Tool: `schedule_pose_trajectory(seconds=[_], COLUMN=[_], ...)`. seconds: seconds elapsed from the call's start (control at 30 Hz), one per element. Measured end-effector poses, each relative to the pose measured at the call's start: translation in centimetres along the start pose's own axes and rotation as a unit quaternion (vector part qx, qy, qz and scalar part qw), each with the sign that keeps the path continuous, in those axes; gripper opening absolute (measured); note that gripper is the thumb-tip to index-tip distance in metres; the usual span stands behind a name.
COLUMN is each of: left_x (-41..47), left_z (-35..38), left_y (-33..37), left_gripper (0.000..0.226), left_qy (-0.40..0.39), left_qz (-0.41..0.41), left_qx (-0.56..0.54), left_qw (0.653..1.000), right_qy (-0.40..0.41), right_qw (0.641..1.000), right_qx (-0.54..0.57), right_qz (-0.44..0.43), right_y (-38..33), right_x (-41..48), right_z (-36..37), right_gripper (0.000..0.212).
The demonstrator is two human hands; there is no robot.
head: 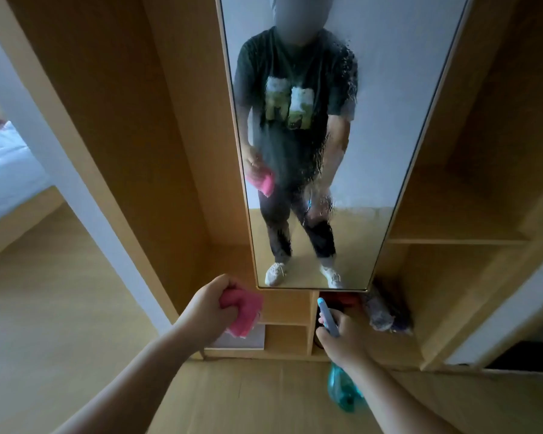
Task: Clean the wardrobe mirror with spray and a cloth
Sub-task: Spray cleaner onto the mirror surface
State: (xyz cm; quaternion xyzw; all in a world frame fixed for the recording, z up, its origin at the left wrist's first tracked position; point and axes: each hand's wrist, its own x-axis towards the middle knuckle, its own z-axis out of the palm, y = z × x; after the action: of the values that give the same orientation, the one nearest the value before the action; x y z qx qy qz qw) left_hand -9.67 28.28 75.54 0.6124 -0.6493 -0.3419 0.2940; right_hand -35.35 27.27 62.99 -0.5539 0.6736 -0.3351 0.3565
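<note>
The tall wardrobe mirror (pixel 383 120) stands straight ahead in a thin wooden frame. Spray droplets run down its glass, mostly over the middle and right of my reflection. My left hand (pixel 206 303) grips a folded pink cloth (pixel 243 313) below the mirror's lower left corner, away from the glass. My right hand (pixel 342 335) holds a blue spray bottle (pixel 328 314) by its head, the nozzle pointing up toward the mirror's bottom edge. The bottle's teal body (pixel 342 389) hangs below my wrist.
Open wooden wardrobe shelves (pixel 452 241) flank the mirror. Small cubbies (pixel 287 338) sit under it, with red items and a bundled purple bag (pixel 381 314) at the lower right. A bed with white bedding (pixel 7 164) lies to the far left. Wooden floor is underfoot.
</note>
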Motion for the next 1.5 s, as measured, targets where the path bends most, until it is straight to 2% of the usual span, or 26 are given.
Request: schedule_pose_trajectory(seconds=[0.13, 0.33, 0.63, 0.83, 0.97, 1.17, 1.3, 1.43, 1.5], left_x=[0.6, 1.1, 1.9, 2.7, 3.3, 3.8, 3.9, 4.0, 4.1], left_z=[0.6, 1.6, 2.8, 4.4, 5.5, 6.2, 6.0, 5.7, 5.6], left_y=[0.5, 1.4, 2.6, 3.8, 4.6, 5.9, 6.3, 6.4, 6.4], left_gripper=[0.044, 0.038, 0.038, 0.04, 0.041, 0.039, 0.037, 0.034, 0.034], left_qy=[-0.014, -0.033, -0.053, -0.07, -0.077, -0.086, -0.088, -0.089, -0.088], left_qz=[0.009, 0.023, 0.031, 0.043, 0.039, 0.052, 0.069, 0.074, 0.076], left_qx=[-0.003, 0.006, 0.001, 0.012, -0.002, 0.0, 0.01, 0.008, 0.006], left_qw=[1.0, 0.999, 0.998, 0.997, 0.996, 0.995, 0.994, 0.993, 0.993], right_qy=[0.004, 0.023, 0.058, 0.078, 0.082, 0.089, 0.095, 0.073, 0.052], right_qw=[1.0, 0.999, 0.996, 0.995, 0.995, 0.994, 0.993, 0.997, 0.999], right_qx=[0.016, 0.025, -0.012, 0.008, 0.005, -0.042, -0.032, -0.01, 0.014], right_qz=[0.017, 0.037, 0.065, 0.064, 0.053, 0.055, 0.061, 0.027, 0.007], right_y=[0.5, 1.0, 2.1, 3.0, 3.3, 3.1, 2.5, 1.3, 0.5], right_x=[-0.1, -0.1, -0.3, -0.6, -0.9, -0.8, -1.0, -1.3, -1.4], right_z=[-0.7, -2.0, -3.9, -6.0, -7.5, -9.1, -9.4, -9.8, -10.1], right_gripper=[0.004, 0.011, 0.017, 0.002, 0.016, 0.004, 0.02, 0.006, 0.015])
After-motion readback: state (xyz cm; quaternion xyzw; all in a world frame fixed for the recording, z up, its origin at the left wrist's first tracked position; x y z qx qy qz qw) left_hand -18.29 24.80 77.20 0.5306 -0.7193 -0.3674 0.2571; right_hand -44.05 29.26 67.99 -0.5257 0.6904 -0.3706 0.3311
